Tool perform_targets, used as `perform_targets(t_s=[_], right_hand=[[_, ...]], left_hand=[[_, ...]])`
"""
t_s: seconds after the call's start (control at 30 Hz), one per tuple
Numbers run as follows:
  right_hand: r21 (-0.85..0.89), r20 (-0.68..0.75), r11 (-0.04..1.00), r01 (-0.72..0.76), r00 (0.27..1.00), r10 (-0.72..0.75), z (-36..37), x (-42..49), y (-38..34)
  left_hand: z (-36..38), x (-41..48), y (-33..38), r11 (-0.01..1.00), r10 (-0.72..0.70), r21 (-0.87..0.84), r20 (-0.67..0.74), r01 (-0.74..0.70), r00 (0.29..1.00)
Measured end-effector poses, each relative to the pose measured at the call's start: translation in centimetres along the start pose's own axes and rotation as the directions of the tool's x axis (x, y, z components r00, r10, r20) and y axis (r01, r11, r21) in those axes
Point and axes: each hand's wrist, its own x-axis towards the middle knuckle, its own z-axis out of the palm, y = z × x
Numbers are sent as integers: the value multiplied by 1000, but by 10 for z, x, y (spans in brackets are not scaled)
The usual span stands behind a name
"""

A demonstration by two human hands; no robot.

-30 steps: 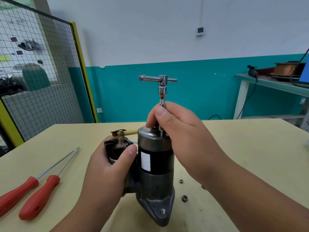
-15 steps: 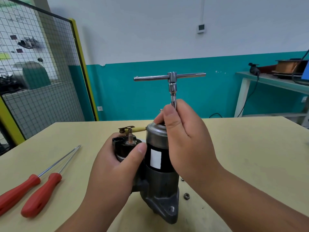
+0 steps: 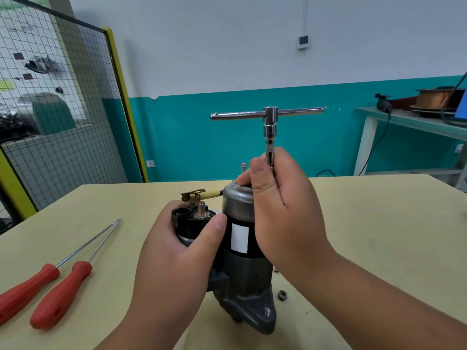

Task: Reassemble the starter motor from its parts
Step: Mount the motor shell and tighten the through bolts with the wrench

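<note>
Teal-and-white workshop walls back a pale wooden table [image 3: 379,236] where the starter motor [image 3: 240,248] stands upright on its nose housing between a person's two hands. The left hand [image 3: 174,261] wraps the black solenoid [image 3: 192,219], thumb pressed against the motor body. The right hand [image 3: 285,210] has its fingers closed round the shaft of a T-handle wrench [image 3: 270,116]; the crossbar stands above the fingertips, and the tip drops behind them toward the end cap, hidden. A bolt [image 3: 243,167] stands proud just beyond the right fingers. The likely risks: spun by the shaft alone, the socket could ride off its fastener or start it cross-threaded, and the tall motor could tip if the left grip slackens. A loose nut [image 3: 282,295] lies below the right wrist, near the base, and two red screwdrivers [image 3: 60,296] lie well left of the left fingers, out of the way
</note>
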Motion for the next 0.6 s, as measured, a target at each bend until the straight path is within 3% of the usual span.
perform_targets(t_s=[0.23, 0.43, 0.6], right_hand=[[106, 26, 993, 49, 998, -52, -10, 2, 6], [5, -31, 999, 40, 999, -40, -1, -2, 2], [47, 22, 999, -9, 1000, 8, -2, 0, -2]], left_hand=[[-5, 3, -2, 1000, 20, 11, 49, -21, 999], [2, -2, -2, 999, 37, 34, 0, -37, 999], [-1, 2, -3, 1000, 16, 10, 21, -16, 1000]])
